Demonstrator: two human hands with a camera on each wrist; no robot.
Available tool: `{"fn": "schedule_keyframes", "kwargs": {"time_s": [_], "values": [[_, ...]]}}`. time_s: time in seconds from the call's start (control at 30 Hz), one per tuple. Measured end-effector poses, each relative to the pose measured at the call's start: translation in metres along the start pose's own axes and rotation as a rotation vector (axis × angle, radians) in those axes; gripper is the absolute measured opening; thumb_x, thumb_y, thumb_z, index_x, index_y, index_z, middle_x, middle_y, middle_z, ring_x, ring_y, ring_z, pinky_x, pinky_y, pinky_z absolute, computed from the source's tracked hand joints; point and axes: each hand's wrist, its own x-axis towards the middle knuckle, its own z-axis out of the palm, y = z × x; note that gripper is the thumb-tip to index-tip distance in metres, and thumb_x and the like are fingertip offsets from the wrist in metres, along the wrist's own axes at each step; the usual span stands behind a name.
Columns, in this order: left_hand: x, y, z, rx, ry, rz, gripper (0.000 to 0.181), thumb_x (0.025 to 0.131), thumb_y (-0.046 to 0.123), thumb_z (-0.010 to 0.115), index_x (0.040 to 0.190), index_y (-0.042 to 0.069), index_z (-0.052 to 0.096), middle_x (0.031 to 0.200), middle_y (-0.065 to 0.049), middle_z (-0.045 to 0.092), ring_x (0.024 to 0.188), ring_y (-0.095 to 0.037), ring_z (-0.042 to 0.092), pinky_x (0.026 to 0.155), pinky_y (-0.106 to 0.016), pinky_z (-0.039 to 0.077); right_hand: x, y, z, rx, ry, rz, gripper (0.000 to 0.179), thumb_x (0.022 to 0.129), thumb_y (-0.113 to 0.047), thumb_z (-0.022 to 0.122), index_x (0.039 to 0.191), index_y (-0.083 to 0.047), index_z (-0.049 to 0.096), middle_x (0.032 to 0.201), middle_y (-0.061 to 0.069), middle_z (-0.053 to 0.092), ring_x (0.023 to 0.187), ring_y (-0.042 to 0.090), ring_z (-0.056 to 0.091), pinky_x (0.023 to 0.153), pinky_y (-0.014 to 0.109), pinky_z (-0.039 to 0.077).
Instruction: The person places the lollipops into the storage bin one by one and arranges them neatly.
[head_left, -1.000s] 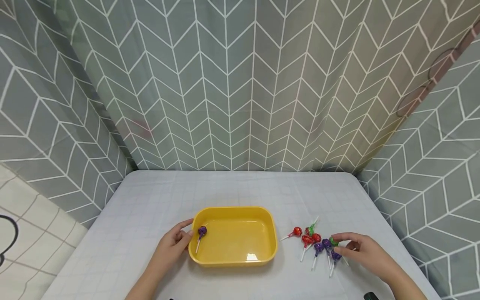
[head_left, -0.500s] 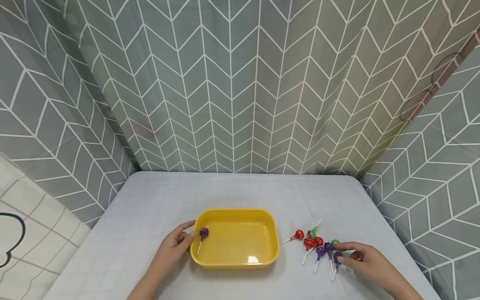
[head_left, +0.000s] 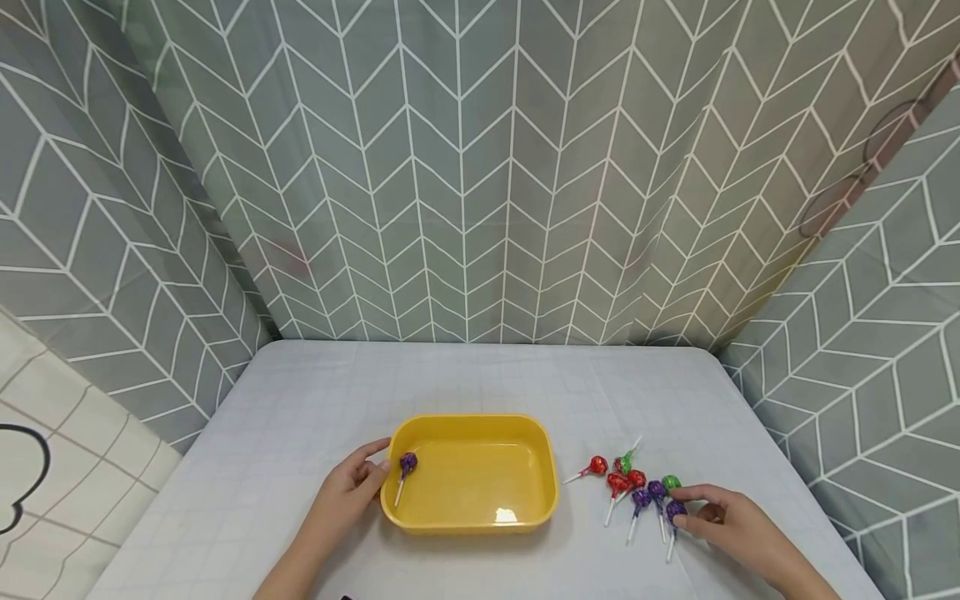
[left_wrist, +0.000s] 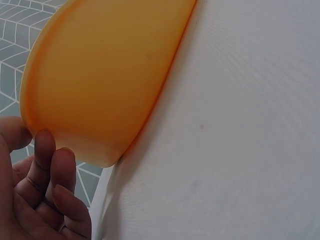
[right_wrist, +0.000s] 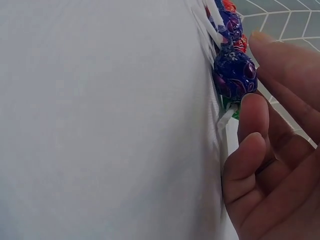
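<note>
Left hand curled, held the left rim of a yellow rounded-rectangular plastic tray | Right hand half-spread, touched a round purple-wrapped lollipop right of the tray; grip couldn't be told | Another purple-wrapped lollipop lay inside the tray's left end

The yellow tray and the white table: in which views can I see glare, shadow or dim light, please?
Head view: white glare inside the yellow tray, soft shadow on the white table along the tray's near side; left wrist view: dim, the tray looking orange; right wrist view: also dim, a blurred grey shadow on the table near the right hand.
</note>
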Motion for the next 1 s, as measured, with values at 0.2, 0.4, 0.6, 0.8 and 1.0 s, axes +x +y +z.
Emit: {"fn": "schedule_keyframes", "kwargs": {"time_s": [0.2,0.4,0.6,0.8,1.0], "values": [[0.0003,0.0011,-0.0003,-0.004,0.002,0.005,0.039,0.083,0.048,0.058,0.119,0.038,0.05,0.073,-0.006,0.06,0.063,-0.022,0.056,0.056,-0.031,0.048,0.0018,0.0009,0.0007,-0.028,0.008,-0.003,0.04,0.079,-0.038,0.066,0.11,-0.013,0.062,0.099,0.002,0.062,0.069,0.011,0.054,0.058,0.025,0.045],[-0.0011,0.0024,-0.0006,-0.007,0.001,0.011,0.037,0.084,0.046,0.058,0.119,0.038,0.05,0.073,-0.006,0.06,0.063,-0.023,0.056,0.056,-0.031,0.048,0.0032,-0.0003,0.0018,-0.064,0.002,0.009,0.038,0.078,-0.04,0.066,0.107,-0.015,0.063,0.097,0.0,0.061,0.068,0.009,0.053,0.058,0.025,0.044],[-0.0019,0.0025,-0.0008,-0.003,0.001,0.017,0.036,0.084,0.045,0.058,0.119,0.038,0.05,0.072,-0.007,0.06,0.062,-0.023,0.055,0.055,-0.03,0.047,0.0035,-0.0022,0.0038,-0.113,0.011,0.021,0.039,0.077,-0.043,0.066,0.106,-0.017,0.063,0.095,-0.002,0.06,0.068,0.009,0.051,0.057,0.024,0.043],[-0.0014,0.0015,-0.0009,-0.005,0.0,0.016,0.036,0.084,0.046,0.058,0.119,0.039,0.051,0.072,-0.006,0.06,0.063,-0.023,0.055,0.055,-0.03,0.047,0.0022,-0.0037,0.0049,-0.165,0.038,0.003,0.038,0.075,-0.043,0.068,0.104,-0.019,0.064,0.088,-0.004,0.059,0.067,0.006,0.051,0.058,0.023,0.043],[-0.0012,0.0015,-0.0005,0.003,0.006,0.011,0.037,0.084,0.046,0.058,0.119,0.038,0.051,0.073,-0.006,0.06,0.063,-0.022,0.055,0.056,-0.03,0.047,0.0019,-0.0051,0.0048,-0.202,0.054,-0.024,0.034,0.074,-0.042,0.07,0.101,-0.022,0.065,0.087,-0.007,0.058,0.067,0.004,0.05,0.059,0.023,0.043]]}}
